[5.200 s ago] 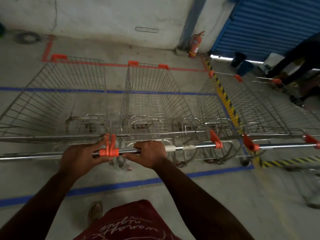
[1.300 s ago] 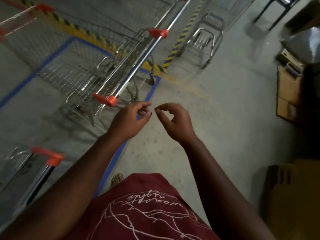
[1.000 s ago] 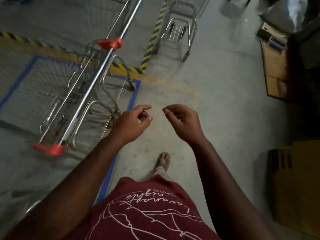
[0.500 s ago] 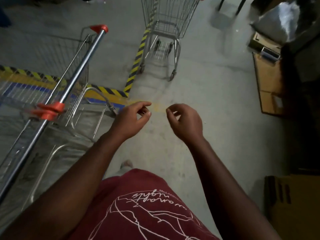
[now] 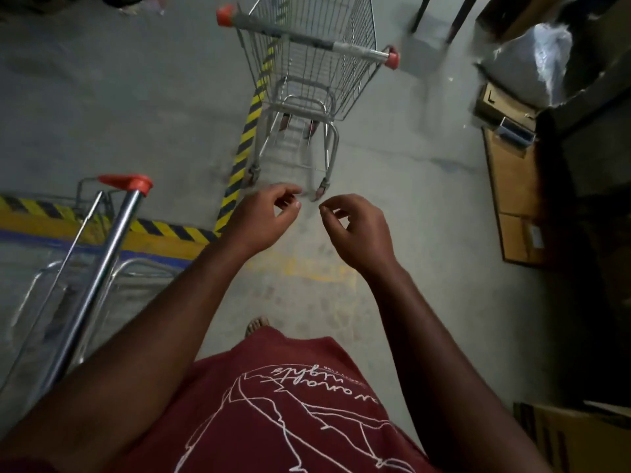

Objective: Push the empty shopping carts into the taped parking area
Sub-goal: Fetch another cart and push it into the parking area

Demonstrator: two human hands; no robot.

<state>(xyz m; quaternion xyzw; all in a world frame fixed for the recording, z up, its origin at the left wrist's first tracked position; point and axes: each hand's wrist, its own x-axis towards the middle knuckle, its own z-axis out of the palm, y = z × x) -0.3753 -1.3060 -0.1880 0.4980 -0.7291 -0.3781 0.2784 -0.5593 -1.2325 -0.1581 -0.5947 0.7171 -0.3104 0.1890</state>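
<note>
Empty-handed, heading for the loose cart ahead.

At my far left a parked cart sits with its chrome handle by the blue and striped floor tape. My left hand hangs in the air, fingers loosely curled, holding nothing; my right hand beside it is the same, slack and empty. Beyond both hands the free cart stands near the hazard stripe, handle toward me, outside the parking area. To the right lie cardboard boxes and a plastic-wrapped bundle. I judge the risk is a crooked push: gripped off-centre, the cart could swing into the boxes or clip the parked cart's handle.
</note>
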